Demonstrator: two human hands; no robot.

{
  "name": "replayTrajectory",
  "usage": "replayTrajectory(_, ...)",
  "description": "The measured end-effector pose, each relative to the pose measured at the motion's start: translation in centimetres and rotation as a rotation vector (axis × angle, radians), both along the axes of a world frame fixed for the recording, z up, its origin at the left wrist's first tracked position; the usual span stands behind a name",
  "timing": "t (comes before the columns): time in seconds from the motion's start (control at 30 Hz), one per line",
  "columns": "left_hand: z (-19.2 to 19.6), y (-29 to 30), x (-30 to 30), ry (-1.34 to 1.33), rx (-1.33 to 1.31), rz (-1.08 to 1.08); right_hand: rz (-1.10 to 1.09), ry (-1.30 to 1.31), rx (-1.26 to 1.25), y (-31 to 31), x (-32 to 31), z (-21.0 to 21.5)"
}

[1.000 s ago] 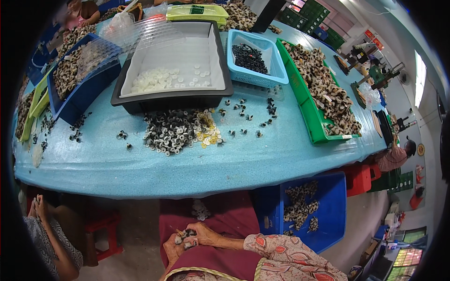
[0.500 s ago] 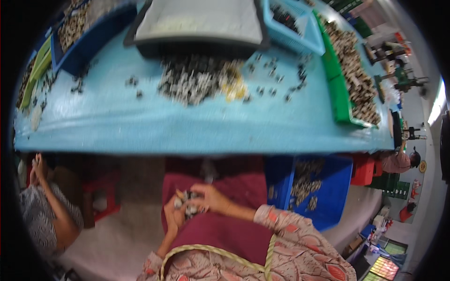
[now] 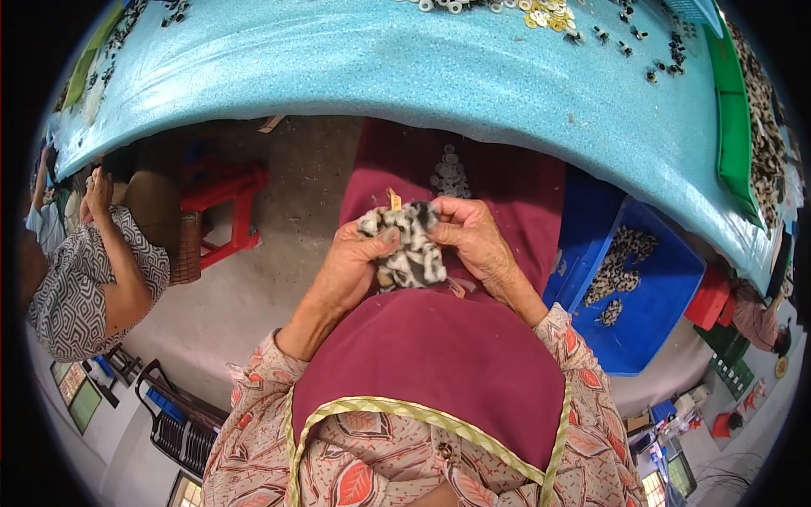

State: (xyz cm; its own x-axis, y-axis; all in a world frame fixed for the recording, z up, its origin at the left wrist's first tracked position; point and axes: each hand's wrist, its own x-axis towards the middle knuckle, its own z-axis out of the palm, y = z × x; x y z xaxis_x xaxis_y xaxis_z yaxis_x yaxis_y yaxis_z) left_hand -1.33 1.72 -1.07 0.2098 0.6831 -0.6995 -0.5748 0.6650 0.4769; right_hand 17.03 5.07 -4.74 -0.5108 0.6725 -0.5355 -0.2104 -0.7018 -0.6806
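Over my lap I hold a small black-and-white spotted plush fabric piece (image 3: 414, 245) between both hands. My left hand (image 3: 348, 264) grips its left side, thumb lying on top. At the upper right edge, my right hand (image 3: 478, 239) pinches the fabric between thumb and fingers. A short orange-yellow tag (image 3: 394, 200) sticks up from the piece's far edge. Several white plastic washers (image 3: 450, 175) lie in a cluster on the maroon apron (image 3: 431, 346) just beyond my hands. Whatever is inside or under the plush piece is hidden.
Past my lap runs the blue-covered table (image 3: 405, 80), with yellow washers (image 3: 549, 13) and small black parts (image 3: 650, 74) on it. A green tray (image 3: 733, 127) stands right. Below is a blue bin (image 3: 629, 342) holding spotted pieces. At left are a red stool (image 3: 228, 211) and a seated person (image 3: 93, 287).
The view has tipped down toward my lap, so the table sits higher in it. My right hand has shifted from over the plush piece to its right edge; both hands still hold it.
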Motion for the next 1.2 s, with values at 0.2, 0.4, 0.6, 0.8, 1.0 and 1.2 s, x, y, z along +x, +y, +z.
replayTrajectory(0.2,0.9,-0.8,1.1,-0.119,-0.121,-0.083,-0.073,-0.049,-0.120,0.0,0.5,1.2)
replayTrajectory(0.4,0.5,-0.8,0.7,-0.174,-0.195,-0.060,-0.132,0.119,-0.225,-0.1,0.9,1.2)
replayTrajectory(0.6,1.1,-0.6,1.1,-0.293,-0.144,-0.073,-0.151,0.047,-0.153,-0.4,0.8,1.9)
replayTrajectory(0.8,1.0,-0.7,1.4,-0.332,-0.232,-0.010,-0.184,-0.066,-0.007,-0.7,0.5,2.9)
replayTrajectory(1.0,2.3,-0.8,2.1,-0.322,-0.240,0.067,-0.180,-0.041,-0.063,-0.8,0.5,3.2)
replayTrajectory(1.2,3.1,-0.7,2.2,-0.192,-0.216,0.081,-0.128,0.026,-0.088,-0.6,1.0,2.8)
